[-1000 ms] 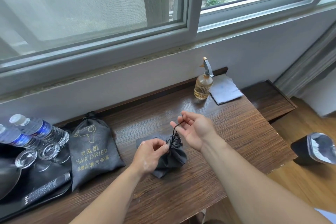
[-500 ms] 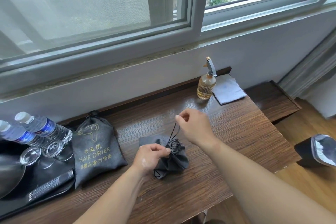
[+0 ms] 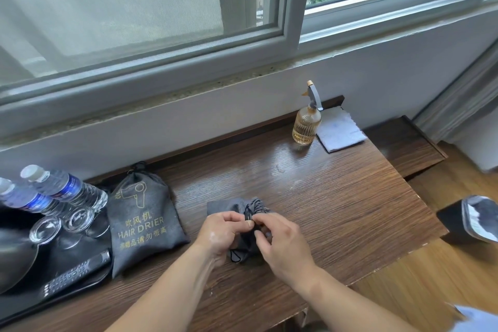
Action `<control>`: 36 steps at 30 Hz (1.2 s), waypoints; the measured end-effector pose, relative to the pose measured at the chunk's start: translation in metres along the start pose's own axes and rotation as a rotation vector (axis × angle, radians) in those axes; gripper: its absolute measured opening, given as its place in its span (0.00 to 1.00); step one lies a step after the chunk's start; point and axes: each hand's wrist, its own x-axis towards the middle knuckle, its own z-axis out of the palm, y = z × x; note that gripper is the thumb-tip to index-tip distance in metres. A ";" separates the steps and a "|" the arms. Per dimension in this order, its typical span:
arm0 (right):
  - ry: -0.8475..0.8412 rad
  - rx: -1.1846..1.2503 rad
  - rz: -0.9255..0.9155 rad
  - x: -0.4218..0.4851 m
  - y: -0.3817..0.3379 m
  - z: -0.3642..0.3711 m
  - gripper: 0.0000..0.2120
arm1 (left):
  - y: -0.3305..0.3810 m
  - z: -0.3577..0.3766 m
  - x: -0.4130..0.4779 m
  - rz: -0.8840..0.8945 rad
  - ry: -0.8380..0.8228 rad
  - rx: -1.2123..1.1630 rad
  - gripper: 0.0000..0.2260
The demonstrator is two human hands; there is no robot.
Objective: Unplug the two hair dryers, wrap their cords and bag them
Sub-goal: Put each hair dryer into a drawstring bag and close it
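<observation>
A small grey drawstring bag (image 3: 237,206) lies on the wooden desk (image 3: 336,197), its gathered mouth pointing away from me. My left hand (image 3: 223,232) and my right hand (image 3: 283,242) meet over it, and both pinch its black drawstring (image 3: 248,214) close to the gathered mouth. Much of the bag is hidden under my hands. A second grey bag printed "HAIR DRIER" (image 3: 142,218) lies closed to the left, its cord end toward the wall. No hair dryer shows outside the bags.
A black tray (image 3: 80,275) at the left holds two water bottles (image 3: 62,191), upturned glasses (image 3: 78,221) and a remote (image 3: 78,272). A glass spray bottle (image 3: 307,124) and a folded cloth (image 3: 341,132) stand at the desk's far right. A bin (image 3: 471,221) sits on the floor to the right.
My right hand has come down from holding the drawstring pulled up and now meets my left hand at the bag's mouth. The bag stays in place.
</observation>
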 end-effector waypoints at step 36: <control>0.054 -0.247 -0.222 0.004 0.005 0.008 0.09 | -0.011 -0.007 -0.003 0.132 0.037 0.076 0.05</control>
